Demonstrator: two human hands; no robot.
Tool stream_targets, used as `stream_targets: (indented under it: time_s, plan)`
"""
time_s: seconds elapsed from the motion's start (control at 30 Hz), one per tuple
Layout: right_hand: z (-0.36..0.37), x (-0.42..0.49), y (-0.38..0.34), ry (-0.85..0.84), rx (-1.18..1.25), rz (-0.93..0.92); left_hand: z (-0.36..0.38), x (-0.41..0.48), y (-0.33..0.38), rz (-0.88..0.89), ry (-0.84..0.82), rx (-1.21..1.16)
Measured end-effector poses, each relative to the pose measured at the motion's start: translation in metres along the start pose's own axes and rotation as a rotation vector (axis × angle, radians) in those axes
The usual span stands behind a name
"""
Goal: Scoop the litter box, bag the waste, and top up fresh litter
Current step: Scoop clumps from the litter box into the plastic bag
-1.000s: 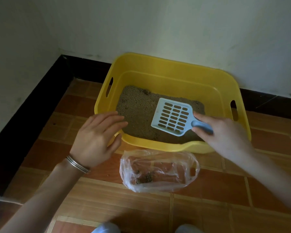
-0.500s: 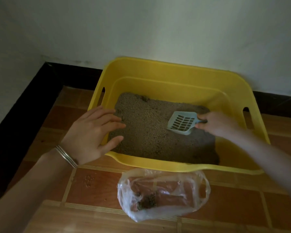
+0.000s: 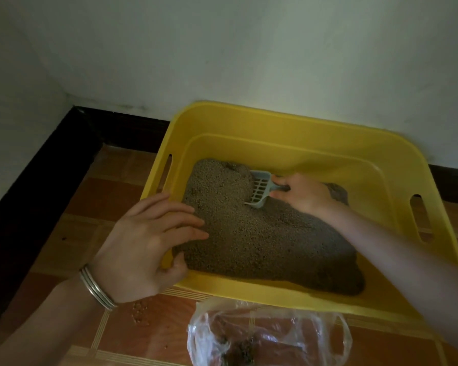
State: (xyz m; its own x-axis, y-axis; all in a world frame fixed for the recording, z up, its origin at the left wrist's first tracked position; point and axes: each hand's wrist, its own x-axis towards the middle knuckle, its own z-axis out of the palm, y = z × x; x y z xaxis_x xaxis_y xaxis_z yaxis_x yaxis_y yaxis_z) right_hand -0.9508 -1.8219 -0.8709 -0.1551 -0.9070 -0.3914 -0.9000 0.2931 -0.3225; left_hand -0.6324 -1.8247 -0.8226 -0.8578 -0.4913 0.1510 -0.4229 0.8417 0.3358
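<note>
A yellow litter box (image 3: 296, 122) stands on the floor against the wall, part filled with grey-brown litter (image 3: 251, 239). My right hand (image 3: 304, 194) grips the handle of a pale blue slotted scoop (image 3: 259, 190), whose blade digs into the litter near the box's back left. My left hand (image 3: 148, 244) rests on the box's front left rim, fingers straight over the litter and thumb hooked at the rim. A clear plastic bag (image 3: 267, 336) with dark waste inside lies on the floor just in front of the box.
The box sits near a room corner with a black skirting board (image 3: 50, 165) along both walls. Brown floor tiles (image 3: 85, 225) lie to the left. A few spilled litter grains (image 3: 139, 311) lie beside my left wrist.
My right hand carried the scoop from above the box's front down and back into the litter, tipping it on edge. My left hand settled onto the front left rim. The view moved closer.
</note>
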Motion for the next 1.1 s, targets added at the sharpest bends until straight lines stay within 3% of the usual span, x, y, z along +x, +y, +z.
stream_targets:
  time_s: [0.27, 0.6, 0.7, 0.87, 1.1]
  plan:
    - [-0.005, 0.038, -0.019, -0.019, 0.007, -0.188, -0.002, 0.000, 0.000, -0.014, -0.026, -0.068]
    - [0.018, 0.034, -0.014, 0.193, 0.116, -0.311, -0.002, 0.000, 0.000, -0.017, -0.017, -0.087]
    - [0.022, 0.029, -0.013, 0.168, 0.255, -0.281, -0.002, 0.000, 0.000, -0.023, -0.011, -0.094]
    - [0.016, 0.014, -0.008, -0.016, 0.437, -0.189, -0.002, 0.000, 0.000, -0.030, -0.020, -0.080]
    - [0.014, -0.019, 0.003, 0.059, 0.401, -0.119, -0.001, 0.000, 0.001, -0.043, 0.005, -0.048]
